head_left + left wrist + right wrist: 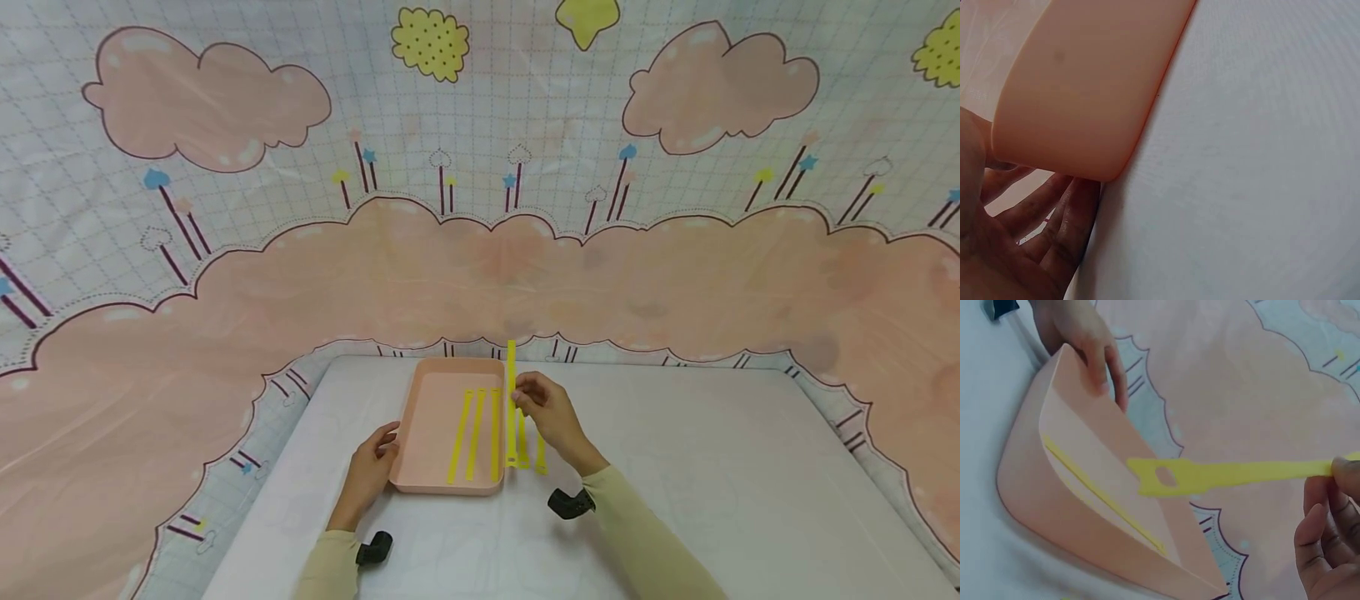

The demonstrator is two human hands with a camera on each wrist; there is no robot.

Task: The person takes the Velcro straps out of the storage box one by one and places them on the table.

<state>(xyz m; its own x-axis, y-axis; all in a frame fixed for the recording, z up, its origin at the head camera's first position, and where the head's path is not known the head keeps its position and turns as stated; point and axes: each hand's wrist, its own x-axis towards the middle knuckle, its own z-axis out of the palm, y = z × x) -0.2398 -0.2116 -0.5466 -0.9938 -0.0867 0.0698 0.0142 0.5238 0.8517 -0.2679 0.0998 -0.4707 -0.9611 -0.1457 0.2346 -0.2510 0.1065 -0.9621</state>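
The right hand (551,414) pinches a yellow strap (1235,475) between thumb and fingertips, while the left hand (367,472), its fingers loosely extended, touches the outside of a tray (431,425) at its left side; the two hands are apart, with the tray between them. The held strap is flat, thin and plain bright yellow, a long narrow band that broadens at one end into a wider head. An oval hole pierces this head, and its tip is cut with a shallow concave notch that leaves two pointed corners; small shoulders mark where the head steps down to the slimmer band, which runs smoothly to the fingers. In the head view the strap hangs just beside the tray's right rim, almost straight, its holed end nearest the person and its other end reaching past the tray's far edge. Three more yellow strips (495,433) lie lengthwise in the right part of the tray, side by side with gaps between them. Two further yellow pieces (542,457) lie right of the tray on the white surface (712,467), partly hidden by the right hand. The tray is a pale peach rectangle with rounded corners and raised walls, smooth and dull in finish.
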